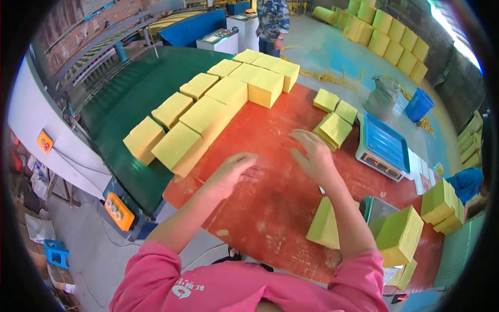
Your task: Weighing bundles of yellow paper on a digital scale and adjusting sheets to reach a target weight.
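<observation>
Yellow paper stacks (205,113) stand beyond our left grip (230,174) and right grip (317,157), both loosely spread and empty above the red counter (270,213).

The left arm (183,219) and right arm (352,213) reach over the table's (260,221) near edge. The left hand (228,174), closer to the left edge, has loosely curved fingers (248,174); the right hand (316,156) spreads its thumb (298,157) from bent fingers. The hands are apart, turned inward.
</observation>
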The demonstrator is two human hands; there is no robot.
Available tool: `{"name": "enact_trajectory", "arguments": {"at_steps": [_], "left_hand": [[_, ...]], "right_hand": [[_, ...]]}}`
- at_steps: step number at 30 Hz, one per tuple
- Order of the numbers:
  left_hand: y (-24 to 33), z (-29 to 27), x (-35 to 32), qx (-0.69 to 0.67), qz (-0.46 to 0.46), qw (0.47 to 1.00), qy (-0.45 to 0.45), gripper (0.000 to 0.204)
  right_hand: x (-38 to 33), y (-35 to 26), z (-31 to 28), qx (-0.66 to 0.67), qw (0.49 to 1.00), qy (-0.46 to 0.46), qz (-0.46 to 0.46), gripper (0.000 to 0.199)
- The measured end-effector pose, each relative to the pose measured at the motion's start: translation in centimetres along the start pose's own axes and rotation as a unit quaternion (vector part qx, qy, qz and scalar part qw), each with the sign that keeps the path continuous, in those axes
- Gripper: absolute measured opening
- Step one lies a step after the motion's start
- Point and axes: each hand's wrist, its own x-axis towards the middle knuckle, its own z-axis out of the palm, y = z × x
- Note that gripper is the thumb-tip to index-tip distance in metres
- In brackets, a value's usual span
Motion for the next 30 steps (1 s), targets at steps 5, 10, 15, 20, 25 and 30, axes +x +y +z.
{"name": "enact_trajectory", "arguments": {"at_steps": [5,10,15,20,25,30], "left_hand": [[4.6,-8.4,8.8,0.120,0.010,0.991,0.050,0.035],[8.4,-13.9,22.4,0.414,0.102,0.899,0.101,0.047],[10.0,-11.2,38.5,0.715,0.221,0.646,0.149,0.068],[7.1,-12.9,49.0,0.778,0.219,0.551,0.207,0.078],[6.9,-10.8,49.8,0.787,0.190,0.584,0.061,0.076],[5.7,-6.0,43.0,0.709,0.153,0.677,-0.123,0.052]], "right_hand": [[9.8,10.9,9.9,0.013,0.990,-0.052,0.134,0.042],[17.7,16.9,15.5,-0.031,0.985,-0.052,0.159,0.045],[23.0,22.6,17.1,-0.044,0.980,0.046,0.189,0.042],[22.8,25.5,18.5,-0.012,0.970,0.039,0.239,0.040],[20.7,28.4,16.2,-0.013,0.964,0.075,0.257,0.041],[21.4,28.3,14.5,0.073,0.940,0.204,0.264,0.039]]}}
